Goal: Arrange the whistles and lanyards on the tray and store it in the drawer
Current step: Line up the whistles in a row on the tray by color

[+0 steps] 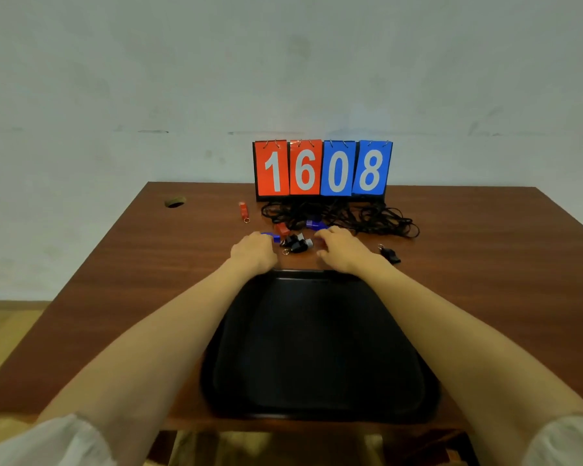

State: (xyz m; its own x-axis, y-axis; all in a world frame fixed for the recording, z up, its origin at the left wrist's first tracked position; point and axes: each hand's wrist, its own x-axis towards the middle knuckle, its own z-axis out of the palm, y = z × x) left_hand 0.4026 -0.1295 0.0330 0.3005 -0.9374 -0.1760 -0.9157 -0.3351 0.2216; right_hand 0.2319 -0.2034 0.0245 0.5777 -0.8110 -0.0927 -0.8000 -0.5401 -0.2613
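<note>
Left hand (253, 250): fingers curled onto a blue whistle (272, 237).
Right hand (342, 247): fingers bent among the whistles (295, 244); grip unclear.
Lanyards (344, 215): black tangle, worktop (148, 264) far edge.
Tray (317, 331): near edge.

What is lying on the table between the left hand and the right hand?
In the head view, a small cluster of black plastic whistles lies on the brown wooden table between the left hand and the right hand.

Tray (317, 348) on table (115, 297), nearest me. Past its far rim, my left hand (253, 252) and right hand (344, 248) flank the whistle cluster (295, 244). Lanyards (344, 216) lie behind, before the scoreboard (322, 169). Left stray whistle (243, 210) and right stray whistle (391, 255) lie apart.
</note>
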